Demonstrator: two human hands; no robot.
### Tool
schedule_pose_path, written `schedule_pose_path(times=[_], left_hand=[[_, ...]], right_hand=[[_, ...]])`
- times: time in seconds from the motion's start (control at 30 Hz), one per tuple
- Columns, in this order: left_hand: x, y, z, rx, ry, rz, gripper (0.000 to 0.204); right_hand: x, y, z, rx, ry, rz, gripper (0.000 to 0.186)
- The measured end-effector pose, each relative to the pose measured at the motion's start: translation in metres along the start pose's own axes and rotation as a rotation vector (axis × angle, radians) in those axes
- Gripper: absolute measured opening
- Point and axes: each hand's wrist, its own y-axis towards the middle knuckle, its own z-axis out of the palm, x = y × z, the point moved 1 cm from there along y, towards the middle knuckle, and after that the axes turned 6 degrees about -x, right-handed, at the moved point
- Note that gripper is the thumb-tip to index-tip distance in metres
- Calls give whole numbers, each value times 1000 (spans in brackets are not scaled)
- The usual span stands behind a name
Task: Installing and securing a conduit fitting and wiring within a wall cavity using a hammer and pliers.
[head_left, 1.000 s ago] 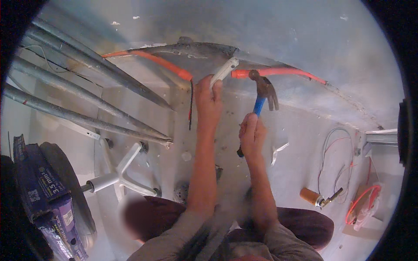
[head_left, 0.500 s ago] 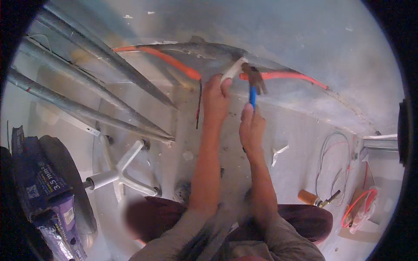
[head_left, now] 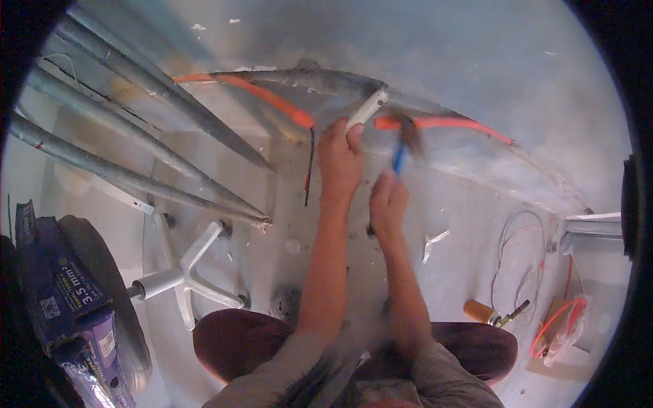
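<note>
My left hand (head_left: pixel 341 162) is closed around a narrow white bar (head_left: pixel 368 109) with a small dark hole near its far end. The bar slants up to the right, its tip at the dark groove (head_left: pixel 333 76) along the base of the wall. My right hand (head_left: pixel 389 204) grips a hammer (head_left: pixel 399 158) by its blue handle. The hammer's brown head is smeared by motion and apart from the bar, in front of the right orange conduit (head_left: pixel 452 123). Left of my left hand, another orange conduit (head_left: pixel 271 103) ends with thin dark wires (head_left: pixel 311 170) hanging from it.
Several grey pipes (head_left: pixel 156 155) slant across the upper left. A white chair base (head_left: pixel 185 275) lies on its side beside purple bags (head_left: pixel 68 285). On the right are an orange-brown canister with a torch head (head_left: pixel 481 311), coiled wire (head_left: pixel 500 255) and a clear plastic bag (head_left: pixel 568 330).
The hammer has swung back from the white bar, down and to the right. My right hand has dropped slightly; the left still holds the bar.
</note>
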Motion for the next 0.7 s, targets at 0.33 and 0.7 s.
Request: schedule_pose_path(times=[0.33, 0.7], left_hand=[[-3, 1, 0, -22, -44, 26, 27], [-47, -3, -12, -151, 253, 21, 29]], right_hand=[[27, 8, 5, 126, -82, 56, 47], [13, 11, -7, 141, 327, 362, 42]])
